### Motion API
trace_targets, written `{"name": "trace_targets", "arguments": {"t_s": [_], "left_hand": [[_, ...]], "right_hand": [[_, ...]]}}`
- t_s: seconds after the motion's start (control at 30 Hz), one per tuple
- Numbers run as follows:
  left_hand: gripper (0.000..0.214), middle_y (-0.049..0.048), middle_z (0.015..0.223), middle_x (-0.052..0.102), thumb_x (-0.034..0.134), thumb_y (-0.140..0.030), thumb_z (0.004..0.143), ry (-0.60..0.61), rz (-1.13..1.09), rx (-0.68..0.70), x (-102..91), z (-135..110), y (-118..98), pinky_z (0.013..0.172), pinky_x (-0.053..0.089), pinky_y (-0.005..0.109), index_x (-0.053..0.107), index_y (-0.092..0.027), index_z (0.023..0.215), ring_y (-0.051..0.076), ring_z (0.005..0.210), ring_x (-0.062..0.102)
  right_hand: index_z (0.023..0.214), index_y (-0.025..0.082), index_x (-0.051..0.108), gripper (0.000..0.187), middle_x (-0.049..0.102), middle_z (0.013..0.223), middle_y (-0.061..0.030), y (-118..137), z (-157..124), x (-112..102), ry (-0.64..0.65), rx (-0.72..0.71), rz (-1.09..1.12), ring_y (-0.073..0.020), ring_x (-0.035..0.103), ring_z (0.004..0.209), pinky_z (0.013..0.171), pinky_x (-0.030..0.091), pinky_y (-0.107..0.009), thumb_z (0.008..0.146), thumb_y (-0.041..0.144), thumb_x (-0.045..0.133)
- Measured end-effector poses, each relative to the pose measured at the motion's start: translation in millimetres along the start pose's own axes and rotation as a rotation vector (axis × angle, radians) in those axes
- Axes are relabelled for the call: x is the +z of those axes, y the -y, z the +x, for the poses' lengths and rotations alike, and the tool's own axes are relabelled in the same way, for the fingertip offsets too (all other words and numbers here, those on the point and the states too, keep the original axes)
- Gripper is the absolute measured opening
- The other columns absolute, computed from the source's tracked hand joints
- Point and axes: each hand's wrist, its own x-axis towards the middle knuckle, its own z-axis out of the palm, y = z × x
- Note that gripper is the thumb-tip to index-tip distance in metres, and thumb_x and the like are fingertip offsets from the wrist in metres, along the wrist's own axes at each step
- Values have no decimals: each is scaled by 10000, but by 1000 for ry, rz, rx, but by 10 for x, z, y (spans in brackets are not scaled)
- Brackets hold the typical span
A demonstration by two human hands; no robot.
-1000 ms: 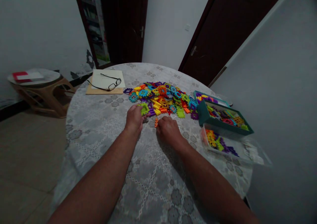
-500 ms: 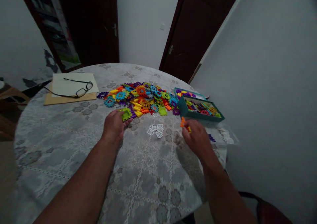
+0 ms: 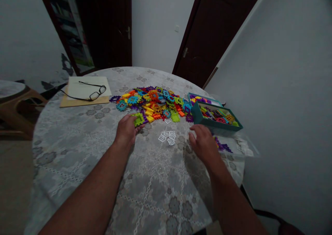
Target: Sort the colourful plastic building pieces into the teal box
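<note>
Far left, off the table (image 3: 64,152): 1 wooden stool (image 3: 15,103), w/ a gap of floor (image 3: 15,165) btwn it and the table's round rim. The table's left half and whole near side are bare, so lots of room there. Back-left, near the rim: 1 tan board (image 3: 77,102) w/ 1 white sheet (image 3: 83,87) on it and 1 pair of glasses (image 3: 94,93) on top. Left hand (image 3: 126,129) is palm down, fingers curled onto 1 green piece (image 3: 138,119), gripping its near edge. That piece lies at the front of the pile (image 3: 155,103), too many pcs to count. Btwn the hands: small white squares (image 3: 168,137), approx. 5 in a cluster, plus 1 nearer the pile. Right hand (image 3: 203,143) is palm down, fingers loosely bent, low over the table; can't tell if it holds anything. Right: 2 teal boxes (image 3: 207,121) of pcs, touching each other, just short of the rim. 1 clear tray (image 3: 241,146) sits at the very rim, w/ purple pcs (image 3: 223,147) in it.
</note>
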Motion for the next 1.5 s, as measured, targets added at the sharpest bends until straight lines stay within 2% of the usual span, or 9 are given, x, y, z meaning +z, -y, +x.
{"name": "trace_targets", "arguments": {"t_s": [0.13, 0.3, 0.77, 0.87, 0.97, 1.07, 1.3, 1.37, 1.5], "left_hand": [[104, 85, 934, 709, 653, -115, 795, 29, -3, -25, -9, 13, 19, 600, 661, 329, 663, -169, 884, 208, 786, 713], [103, 141, 1024, 749, 673, -106, 871, 154, 38, -134, -13, -14, 99, 674, 689, 351, 704, -153, 958, 223, 835, 754], [156, 162, 1035, 761, 714, -105, 876, 228, -80, -294, -13, 14, 248, 806, 702, 423, 706, -158, 1023, 241, 870, 773], [82, 152, 1002, 753, 679, -144, 924, 205, -80, -299, 7, 2, 234, 811, 694, 424, 698, -157, 1003, 232, 845, 757], [54, 132, 1003, 744, 677, -179, 939, 244, -97, -270, 30, -40, 212, 803, 683, 411, 701, -160, 983, 220, 852, 735], [114, 117, 1064, 751, 716, -197, 895, 349, -115, -233, 39, -96, 199, 777, 659, 333, 714, -159, 1002, 203, 901, 730], [311, 48, 947, 745, 692, -101, 718, 397, 9, -144, 25, -129, 241, 660, 576, 211, 727, -178, 1017, 158, 807, 708], [355, 83, 1004, 762, 646, -61, 700, 356, 9, -158, 27, -118, 244, 736, 636, 274, 724, -175, 1028, 196, 880, 744], [366, 171, 1095, 771, 612, -27, 710, 291, -17, -179, 30, -90, 220, 828, 687, 376, 716, -138, 1043, 265, 969, 787]], "right_hand": [[1349, 142, 675, 340, 708, 1332, -174, 340, 458, 347, 148, 108, 25, -293, 662, 1242, 1091, 499, -382, 1043, 260, 590], [1431, 136, 633, 433, 705, 1331, -197, 364, 863, 700, 258, 365, -100, -303, 689, 1225, 1004, 534, -362, 1034, 309, 637], [1118, 142, 744, 244, 727, 1141, -188, 131, 798, 1041, 165, 403, -100, -290, 696, 1074, 904, 530, -359, 994, 305, 612], [1089, 149, 720, 215, 714, 1103, -172, 156, 770, 1006, -31, 327, 29, -279, 671, 1050, 929, 530, -368, 989, 287, 588], [1083, 187, 681, 166, 697, 1077, -125, 344, 727, 962, -151, 70, 255, -259, 652, 1026, 934, 538, -362, 976, 277, 591], [1084, 215, 659, 136, 685, 1094, -108, 660, 680, 938, -130, -137, 390, -254, 640, 1041, 920, 547, -358, 979, 288, 616], [1193, 225, 681, 221, 702, 1216, -114, 981, 671, 924, 89, -231, 384, -265, 625, 1165, 1041, 521, -393, 1016, 352, 646], [1313, 207, 659, 309, 692, 1317, -139, 886, 699, 940, 31, -168, 346, -273, 602, 1261, 1134, 475, -425, 1047, 355, 603], [1478, 124, 596, 469, 537, 1582, -234, 575, 755, 1016, -85, 225, 65, -351, 414, 1520, 1258, 325, -532, 1064, 340, 559]]}}
